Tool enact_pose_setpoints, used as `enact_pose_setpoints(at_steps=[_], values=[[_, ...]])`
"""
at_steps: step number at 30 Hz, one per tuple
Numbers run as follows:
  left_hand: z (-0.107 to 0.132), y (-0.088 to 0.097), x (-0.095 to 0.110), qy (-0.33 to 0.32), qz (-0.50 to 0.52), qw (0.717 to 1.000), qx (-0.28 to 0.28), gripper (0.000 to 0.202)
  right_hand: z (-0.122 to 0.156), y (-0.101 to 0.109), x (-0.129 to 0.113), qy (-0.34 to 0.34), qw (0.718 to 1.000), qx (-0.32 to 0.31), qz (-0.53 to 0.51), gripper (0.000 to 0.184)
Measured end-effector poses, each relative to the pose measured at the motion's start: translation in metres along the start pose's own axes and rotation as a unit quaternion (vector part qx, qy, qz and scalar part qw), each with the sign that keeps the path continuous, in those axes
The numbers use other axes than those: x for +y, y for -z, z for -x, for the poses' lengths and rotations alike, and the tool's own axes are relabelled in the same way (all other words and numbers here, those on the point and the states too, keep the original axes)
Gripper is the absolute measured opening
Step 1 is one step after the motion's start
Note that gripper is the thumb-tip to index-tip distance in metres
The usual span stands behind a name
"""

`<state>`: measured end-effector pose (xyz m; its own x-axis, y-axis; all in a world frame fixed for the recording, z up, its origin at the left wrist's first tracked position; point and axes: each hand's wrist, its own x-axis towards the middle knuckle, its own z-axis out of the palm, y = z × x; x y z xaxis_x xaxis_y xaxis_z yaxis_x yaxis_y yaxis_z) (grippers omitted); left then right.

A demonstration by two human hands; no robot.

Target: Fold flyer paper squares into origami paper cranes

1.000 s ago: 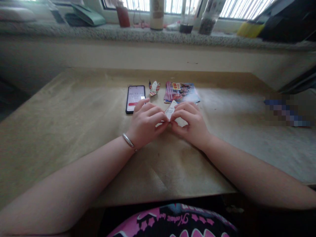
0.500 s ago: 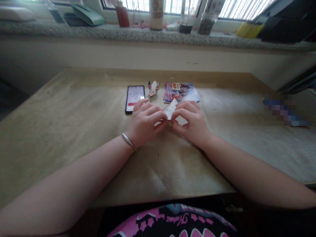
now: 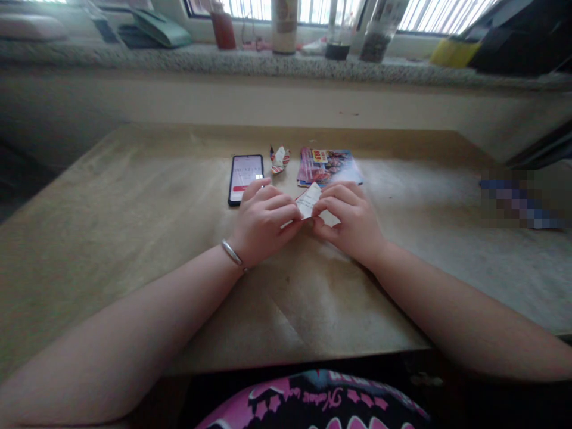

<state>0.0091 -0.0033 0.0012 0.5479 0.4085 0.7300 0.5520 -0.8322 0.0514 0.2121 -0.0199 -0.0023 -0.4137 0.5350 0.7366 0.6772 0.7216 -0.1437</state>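
Note:
Between my fingertips is a small piece of folded paper point(image 3: 308, 201), white with faint print and a reddish edge at its left. My left hand point(image 3: 269, 219) pinches its left side, and a silver bangle circles that wrist. The other side is pinched between thumb and fingers of my right hand point(image 3: 346, 217). Just beyond my left hand lies a phone point(image 3: 245, 173) with a lit screen showing digits and a red bar. A folded paper figure point(image 3: 279, 159), striped red, white and dark, sits beside the phone. Behind my right hand is a stack of colourful printed sheets point(image 3: 329, 167).
The table point(image 3: 111, 238) has a pale brown cover and meets a wall at the back. A blurred, pixelated bluish item point(image 3: 521, 202) lies at the far right. Above, the stone windowsill point(image 3: 250, 64) holds bottles, a green case point(image 3: 163, 27) and a yellow object point(image 3: 454, 52).
The paper's upright tip sits slightly lower and tilts a little differently between my fingers. Both hands keep their pinch, and the whole view has shifted very slightly.

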Motion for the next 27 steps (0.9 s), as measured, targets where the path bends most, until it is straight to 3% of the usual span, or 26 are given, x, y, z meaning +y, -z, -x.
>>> enact_pose_setpoints(at_steps=[27], values=[[0.0029,-0.0005,-0.0047,-0.003,-0.018,1.000,0.007,0.023,0.0036,0.0020,0.0083,-0.007,1.000,0.013,0.018,0.007]])
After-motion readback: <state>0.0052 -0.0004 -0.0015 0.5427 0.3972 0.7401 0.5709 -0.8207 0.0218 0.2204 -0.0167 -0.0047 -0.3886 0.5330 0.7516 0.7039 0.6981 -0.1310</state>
